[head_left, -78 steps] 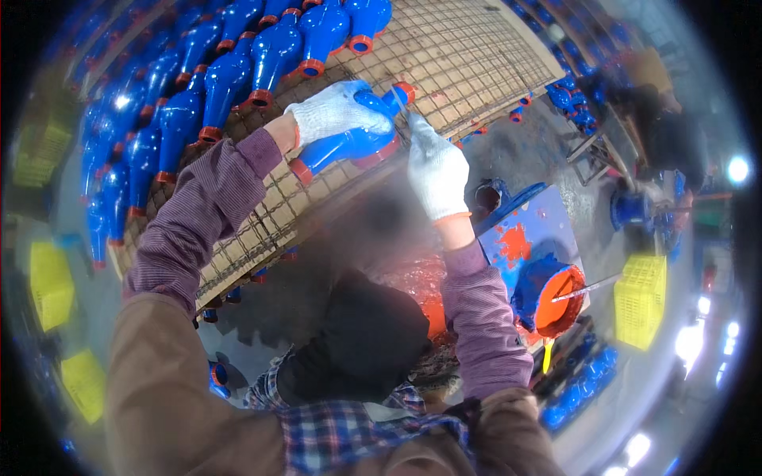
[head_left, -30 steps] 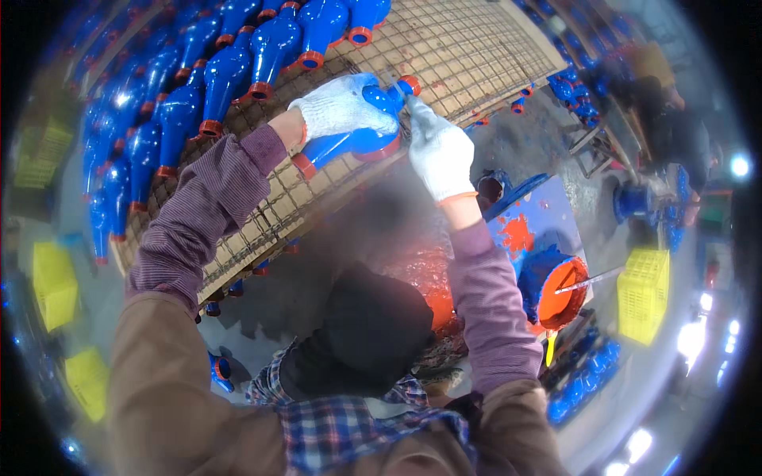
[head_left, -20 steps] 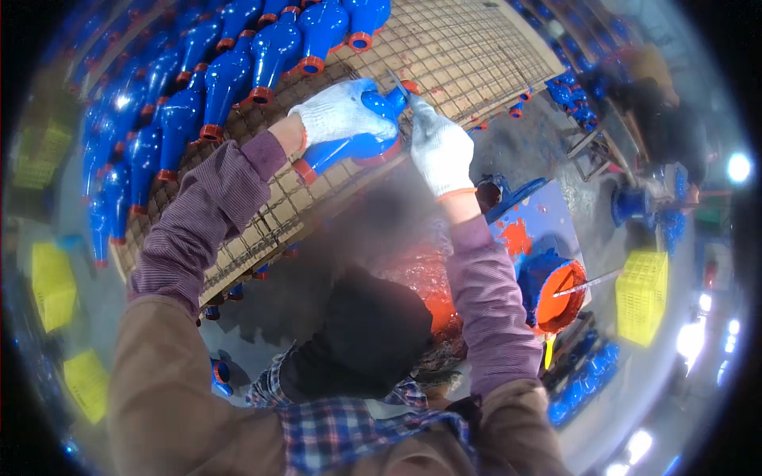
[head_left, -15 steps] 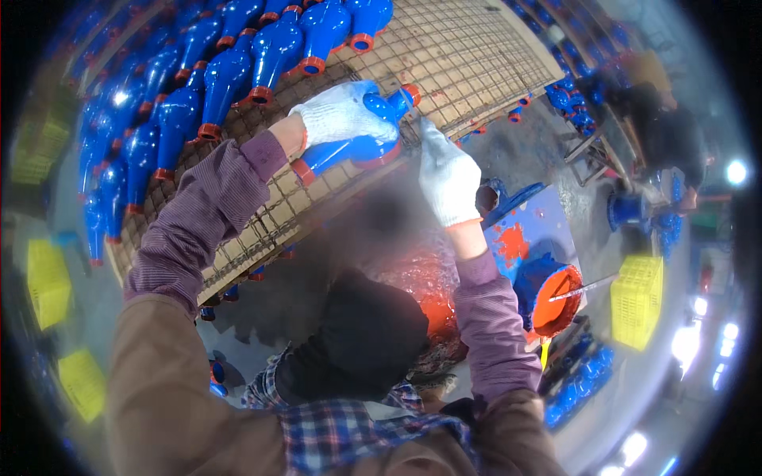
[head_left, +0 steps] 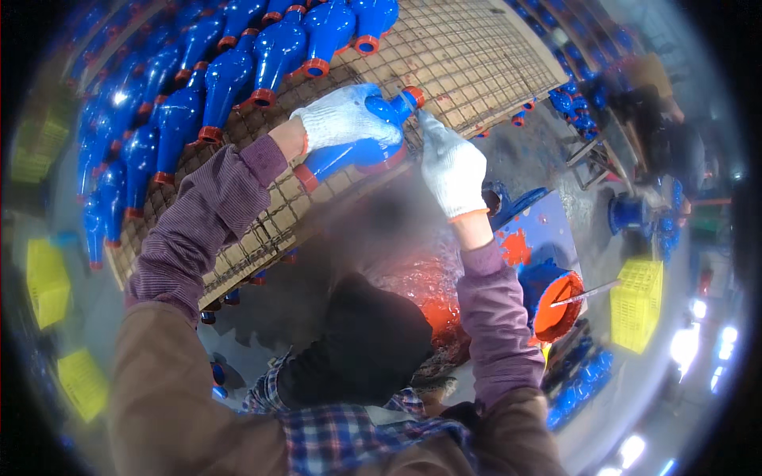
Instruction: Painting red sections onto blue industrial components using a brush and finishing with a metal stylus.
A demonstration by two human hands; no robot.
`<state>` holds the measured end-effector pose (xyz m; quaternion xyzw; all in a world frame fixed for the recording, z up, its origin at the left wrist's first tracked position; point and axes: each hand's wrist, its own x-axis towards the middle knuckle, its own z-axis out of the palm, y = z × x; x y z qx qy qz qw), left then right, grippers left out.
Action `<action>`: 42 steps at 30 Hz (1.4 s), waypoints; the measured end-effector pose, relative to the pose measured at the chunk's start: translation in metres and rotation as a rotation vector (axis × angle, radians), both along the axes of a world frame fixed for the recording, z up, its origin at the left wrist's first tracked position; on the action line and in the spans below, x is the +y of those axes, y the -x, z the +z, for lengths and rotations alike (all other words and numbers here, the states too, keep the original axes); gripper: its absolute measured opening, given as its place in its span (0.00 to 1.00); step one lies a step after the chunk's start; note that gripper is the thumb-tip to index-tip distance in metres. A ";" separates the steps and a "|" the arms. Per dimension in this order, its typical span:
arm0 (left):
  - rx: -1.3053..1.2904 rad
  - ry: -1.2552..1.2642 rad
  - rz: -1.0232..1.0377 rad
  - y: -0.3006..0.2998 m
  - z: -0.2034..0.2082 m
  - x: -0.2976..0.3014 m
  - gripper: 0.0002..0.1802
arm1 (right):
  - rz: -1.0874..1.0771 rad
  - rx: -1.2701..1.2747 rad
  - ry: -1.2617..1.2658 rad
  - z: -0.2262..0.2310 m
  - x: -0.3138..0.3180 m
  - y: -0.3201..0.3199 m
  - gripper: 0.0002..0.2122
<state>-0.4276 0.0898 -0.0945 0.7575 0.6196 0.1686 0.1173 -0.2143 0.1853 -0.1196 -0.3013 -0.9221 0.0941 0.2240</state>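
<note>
My left hand (head_left: 345,119), in a white knit glove, is closed over a glossy blue valve body (head_left: 337,159) with red-painted ends. It rests near the front edge of a wire-mesh rack (head_left: 270,230). One red-rimmed neck (head_left: 413,97) points up and to the right beyond my fingers. Also gloved, my right hand (head_left: 452,166) pinches a slim pale brush-like tool (head_left: 409,101) with its tip at that neck. The tool is mostly hidden by the fingers, and its exact kind is hard to make out.
Several blue bodies with red ends (head_left: 230,79) stand in rows on the rack's far left. A bucket of red paint (head_left: 558,305) with a stick in it sits right of my right forearm. Yellow crates (head_left: 636,305) stand on the floor; a person (head_left: 659,143) is at far right.
My right hand has shifted slightly right, its fingertips remaining by the red neck. My left hand keeps its hold on the valve body. The whole view has moved a little.
</note>
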 end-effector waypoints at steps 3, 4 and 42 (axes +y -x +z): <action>-0.174 -0.044 0.039 0.002 -0.007 0.000 0.09 | 0.066 0.073 -0.094 -0.002 0.003 0.005 0.15; -0.165 -0.051 0.037 0.003 -0.009 0.001 0.09 | 0.092 0.125 -0.158 -0.002 0.003 0.004 0.16; 0.064 -0.153 -0.108 0.004 -0.010 0.003 0.07 | 0.046 0.097 -0.015 -0.007 0.001 -0.002 0.13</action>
